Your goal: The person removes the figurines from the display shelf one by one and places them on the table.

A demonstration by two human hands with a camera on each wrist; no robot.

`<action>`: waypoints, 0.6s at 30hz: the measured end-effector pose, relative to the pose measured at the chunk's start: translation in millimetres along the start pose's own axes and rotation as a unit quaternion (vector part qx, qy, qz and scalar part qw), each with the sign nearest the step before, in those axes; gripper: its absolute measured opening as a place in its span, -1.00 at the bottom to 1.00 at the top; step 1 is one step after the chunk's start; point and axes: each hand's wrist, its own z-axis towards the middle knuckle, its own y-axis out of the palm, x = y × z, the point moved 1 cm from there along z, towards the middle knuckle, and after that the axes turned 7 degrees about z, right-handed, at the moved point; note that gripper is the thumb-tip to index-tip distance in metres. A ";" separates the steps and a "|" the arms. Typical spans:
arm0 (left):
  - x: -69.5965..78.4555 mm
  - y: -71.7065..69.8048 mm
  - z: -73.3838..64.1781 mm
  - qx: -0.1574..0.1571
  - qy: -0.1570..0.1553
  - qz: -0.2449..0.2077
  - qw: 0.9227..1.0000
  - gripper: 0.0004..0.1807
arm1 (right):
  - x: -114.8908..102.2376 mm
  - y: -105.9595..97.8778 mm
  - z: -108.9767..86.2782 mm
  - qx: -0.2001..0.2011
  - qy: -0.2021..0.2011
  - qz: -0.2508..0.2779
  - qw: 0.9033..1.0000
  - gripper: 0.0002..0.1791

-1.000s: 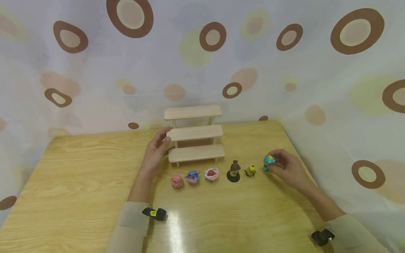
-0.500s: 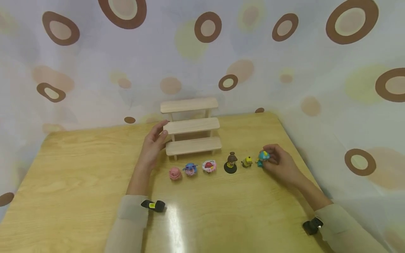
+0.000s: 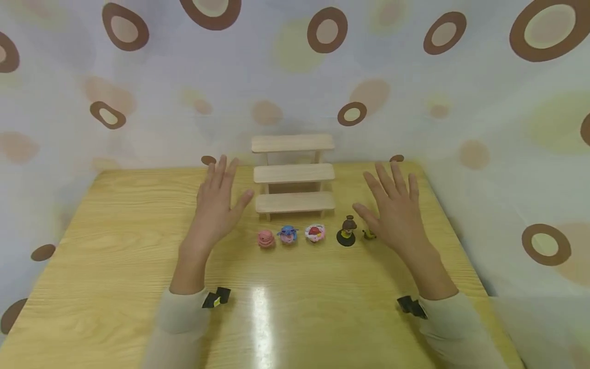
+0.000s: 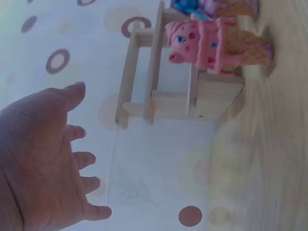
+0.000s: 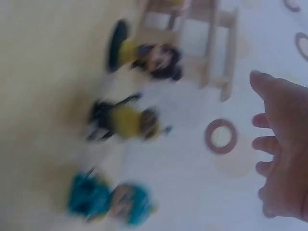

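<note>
Both hands are held up with fingers spread, holding nothing. My left hand (image 3: 214, 210) is left of a three-tier wooden display stand (image 3: 295, 174); my right hand (image 3: 396, 215) is on its right side. A row of toy figures stands before the stand: a pink animal on a cone-like base (image 3: 266, 239), a blue one (image 3: 288, 234), a white-and-pink one with a red top (image 3: 315, 233) and a brown-haired one on a black disc (image 3: 349, 225). A small yellow figure (image 5: 127, 120) and a teal-capped figure (image 5: 108, 197) show blurred in the right wrist view; the right hand hides the teal one in the head view.
Everything stands on a light wooden table (image 3: 295, 287). A white curtain (image 3: 286, 87) with brown ring patterns hangs behind it and along the right side. Black wrist cameras (image 3: 216, 298) sit at the sleeves.
My left hand has let go of the stand's left side and risen with spread fingers. My right hand has released the teal-capped figure at the row's right end and opened above it.
</note>
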 end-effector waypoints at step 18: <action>51.4 37.3 -9.5 -0.041 0.021 0.167 0.985 0.03 | -55.1 1.3 5.0 -0.090 0.059 0.012 0.994 0.05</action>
